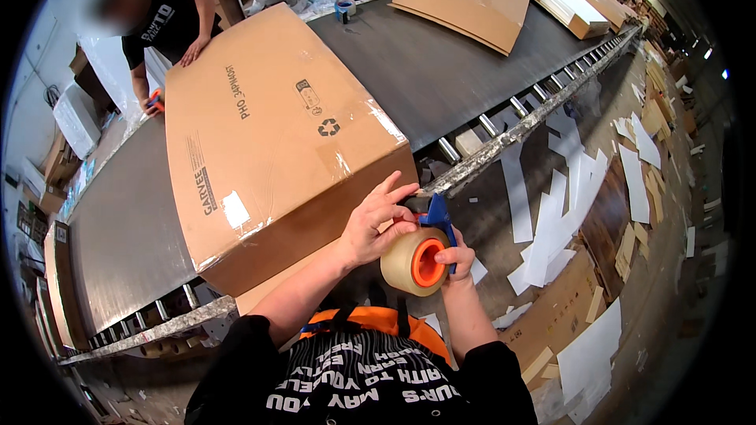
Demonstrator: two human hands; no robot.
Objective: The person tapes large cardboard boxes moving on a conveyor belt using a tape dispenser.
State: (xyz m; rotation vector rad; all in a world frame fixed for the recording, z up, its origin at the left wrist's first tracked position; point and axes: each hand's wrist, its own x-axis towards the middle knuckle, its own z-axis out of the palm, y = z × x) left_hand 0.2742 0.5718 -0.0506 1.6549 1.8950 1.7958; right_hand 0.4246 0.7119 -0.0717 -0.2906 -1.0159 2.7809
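Note:
A blue tape dispenser (439,216) with a large roll of clear packing tape (395,264) on an orange hub is in front of my body. My right hand (458,258) is closed around the dispenser, its thumb beside the hub. My left hand (378,224) pinches at the tape near the dispenser's head with thumb and forefinger, the other fingers raised. Exactly what lies between those fingertips is mostly hidden. Just beyond my left hand lies a big brown cardboard box (276,126), with strips of clear tape over its edges.
The box rests on a dark conveyor belt (441,71) edged with metal rollers (488,125). Across the belt a person (169,24) touches the box and holds another tape dispenser (156,101). Farther along, another person's hands rest at a folded carton (465,0). White sheets (551,220) litter the right-hand floor.

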